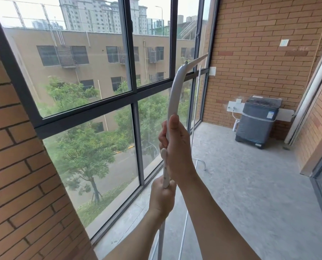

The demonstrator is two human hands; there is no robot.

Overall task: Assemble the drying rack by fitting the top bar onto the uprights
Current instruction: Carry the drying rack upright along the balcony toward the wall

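The top bar point(172, 94) is a white tube that runs away from the near upright point(165, 170), rising in the picture and bowed by the wide lens toward the far upright point(196, 102). Its near end lies just above the rounded top of the near upright, close against it; whether it is seated there cannot be told. The near upright is a white tube standing roughly vertical, marked with small dark specks. The far upright is a thin white pole, standing upright well beyond the near upright, under the bar's far end.
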